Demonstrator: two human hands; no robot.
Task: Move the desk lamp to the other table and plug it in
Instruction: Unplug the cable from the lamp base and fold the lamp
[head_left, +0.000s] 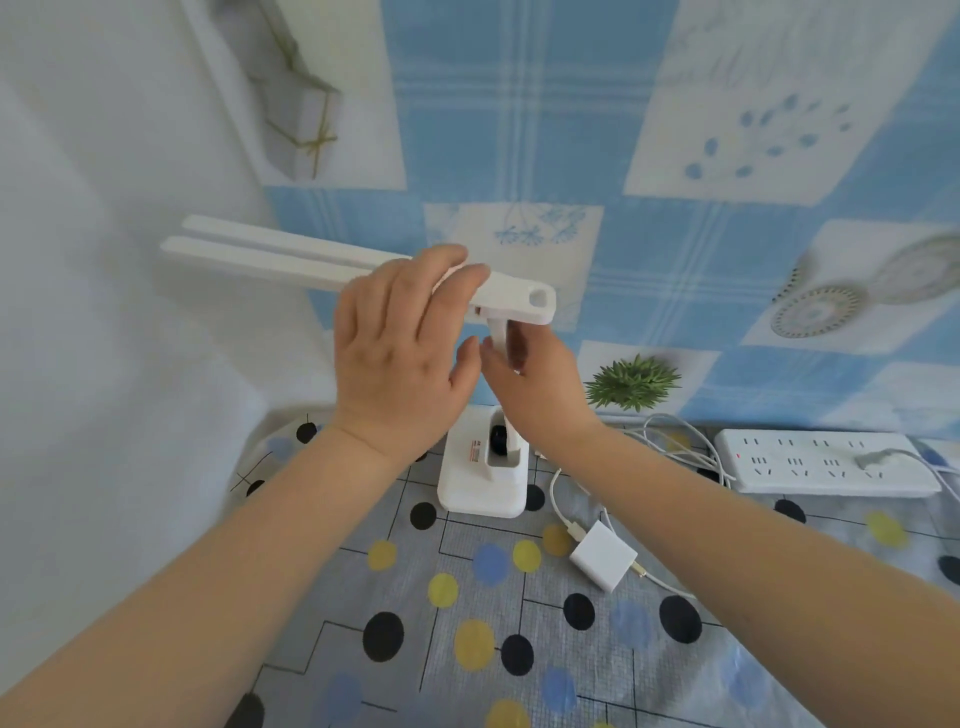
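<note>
A white desk lamp (519, 296) stands on the table with its flat base (480, 493) on the dotted cloth and its two-bar head reaching left. My left hand (400, 353) lies over the lamp head near the hinge, fingers curled on it. My right hand (530, 374) grips the upright stem just below the hinge. A white plug adapter (602, 556) with its cable (558, 499) lies loose on the cloth right of the base. A white power strip (826, 462) sits at the right, one grey plug in it.
A small green artificial plant (634, 382) stands behind the lamp by the blue patterned wall. Loose white cables (675, 441) coil between the lamp base and the strip. A white wall closes the left side. The grey dotted tablecloth (467, 649) stretches toward me.
</note>
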